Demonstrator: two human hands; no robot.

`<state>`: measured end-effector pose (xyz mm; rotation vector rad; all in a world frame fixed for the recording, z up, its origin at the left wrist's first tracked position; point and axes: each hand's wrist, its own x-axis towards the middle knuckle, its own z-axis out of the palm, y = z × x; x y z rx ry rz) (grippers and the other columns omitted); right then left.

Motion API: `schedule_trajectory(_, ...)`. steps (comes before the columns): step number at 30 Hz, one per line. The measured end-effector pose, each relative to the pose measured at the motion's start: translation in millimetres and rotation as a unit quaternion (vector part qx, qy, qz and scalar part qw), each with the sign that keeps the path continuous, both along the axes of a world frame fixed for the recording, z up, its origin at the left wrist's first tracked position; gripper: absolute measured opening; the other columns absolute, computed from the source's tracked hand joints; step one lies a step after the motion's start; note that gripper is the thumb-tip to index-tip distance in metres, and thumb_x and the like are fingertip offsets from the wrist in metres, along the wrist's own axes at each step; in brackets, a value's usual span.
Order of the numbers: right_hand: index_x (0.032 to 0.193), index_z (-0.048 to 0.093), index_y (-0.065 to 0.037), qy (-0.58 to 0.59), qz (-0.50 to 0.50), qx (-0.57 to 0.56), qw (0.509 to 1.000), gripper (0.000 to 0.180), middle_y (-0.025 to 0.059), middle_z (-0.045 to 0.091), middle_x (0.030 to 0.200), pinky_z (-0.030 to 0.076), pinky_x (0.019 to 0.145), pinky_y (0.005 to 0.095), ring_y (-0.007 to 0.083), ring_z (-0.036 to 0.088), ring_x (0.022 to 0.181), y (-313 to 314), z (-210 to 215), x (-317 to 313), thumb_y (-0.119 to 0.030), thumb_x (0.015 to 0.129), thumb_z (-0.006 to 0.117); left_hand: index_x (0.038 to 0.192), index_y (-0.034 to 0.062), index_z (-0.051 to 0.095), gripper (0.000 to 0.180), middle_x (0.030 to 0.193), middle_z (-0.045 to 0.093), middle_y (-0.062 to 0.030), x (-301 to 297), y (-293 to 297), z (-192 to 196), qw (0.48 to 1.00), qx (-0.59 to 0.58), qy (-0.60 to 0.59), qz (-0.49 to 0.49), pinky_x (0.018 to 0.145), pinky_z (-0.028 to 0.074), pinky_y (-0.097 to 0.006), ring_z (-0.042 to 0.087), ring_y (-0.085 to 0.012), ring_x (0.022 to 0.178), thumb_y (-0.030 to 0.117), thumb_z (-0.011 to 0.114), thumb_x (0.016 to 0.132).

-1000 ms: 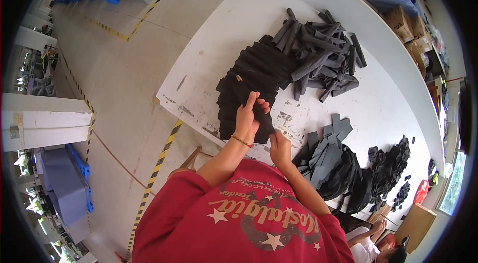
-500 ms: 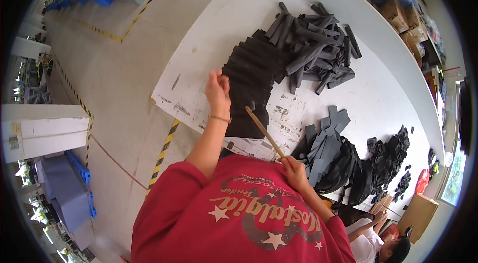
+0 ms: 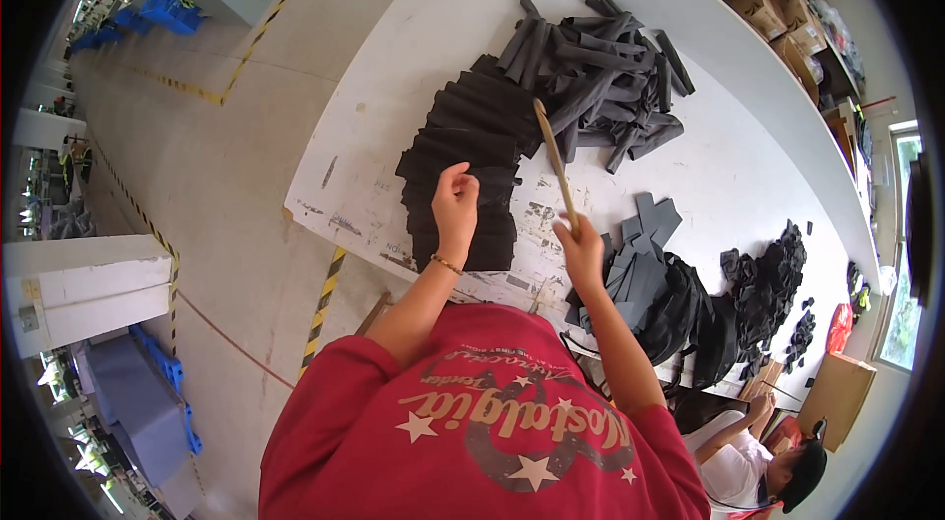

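Observation:
My right hand point(image 3: 582, 243) is closed round the near end of a thin wooden stick point(image 3: 556, 161). The stick points away from me, its far tip beside the right edge of a fanned row of black fabric pieces point(image 3: 472, 122). Over the near part of that row is my left hand point(image 3: 457, 210), its fingers curled in; whether anything is between them is hidden. The black pieces overlap one another along the table's left side. Against their far right end lies a loose heap of dark grey rolled fabric strips point(image 3: 600, 77).
On the white table point(image 3: 374, 58), flat grey strips point(image 3: 640, 244) and black fabric heaps point(image 3: 773, 269) lie to the right. A raised wall point(image 3: 768, 97) borders the far side. Another person point(image 3: 748, 456) is at the lower right. Yellow-black tape point(image 3: 323, 308) marks the floor at left.
My left hand has moved right and nearer to me, over the black pieces, its fingers curled more. My right hand has moved away from me, carrying the stick's tip farther across the table.

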<state>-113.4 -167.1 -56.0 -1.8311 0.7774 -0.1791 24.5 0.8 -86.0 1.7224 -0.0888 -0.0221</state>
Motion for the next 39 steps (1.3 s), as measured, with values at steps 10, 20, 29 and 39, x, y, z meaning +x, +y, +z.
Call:
schedule_trajectory(10,0.089,0.066,0.000,-0.080,0.011,0.043,0.996,0.020,0.0042,0.050,0.057,0.036,0.052,0.0289,0.0096,0.041,0.054,3,-62,66,-0.020,0.087,0.064,0.115,0.0038,0.057,0.048,0.113,0.060,-0.0126,14,-2,43,0.956,0.168,-0.181,-0.157,0.091,0.046,-0.036,0.055,-0.0292,0.111,0.005,0.073,0.071)
schedule_trajectory(20,0.088,0.051,0.002,-0.199,0.035,-0.169,0.965,0.004,0.0102,0.051,0.081,0.041,0.060,0.0311,0.0203,0.049,0.066,-12,52,30,-0.001,0.090,0.051,0.103,0.0005,0.054,0.029,0.071,0.060,-0.0042,-32,-63,74,0.844,-0.039,0.256,-0.469,0.050,0.046,-0.026,0.059,-0.0123,0.054,0.029,0.051,0.097)
schedule_trajectory(29,0.094,0.051,-0.004,-0.288,-0.127,-0.165,0.935,0.013,-0.0042,0.042,0.072,0.030,0.054,0.0200,0.0040,0.034,0.061,-33,100,89,-0.015,0.099,0.046,0.090,0.0029,0.048,0.025,0.074,0.060,-0.0054,-75,-44,104,0.886,-0.124,0.247,-0.373,0.042,0.040,-0.019,0.060,-0.0091,0.055,0.023,0.039,0.100)
schedule_trajectory(39,0.102,0.058,0.002,-0.267,-0.199,-0.165,0.929,0.033,-0.0018,0.044,0.071,0.034,0.058,0.0246,0.0079,0.038,0.065,-117,177,159,-0.029,0.098,0.049,0.076,0.0036,0.059,0.018,0.071,0.061,-0.0074,-64,7,52,0.953,0.049,0.028,-0.297,0.052,0.046,-0.029,0.058,-0.0179,0.054,0.014,0.055,0.089)
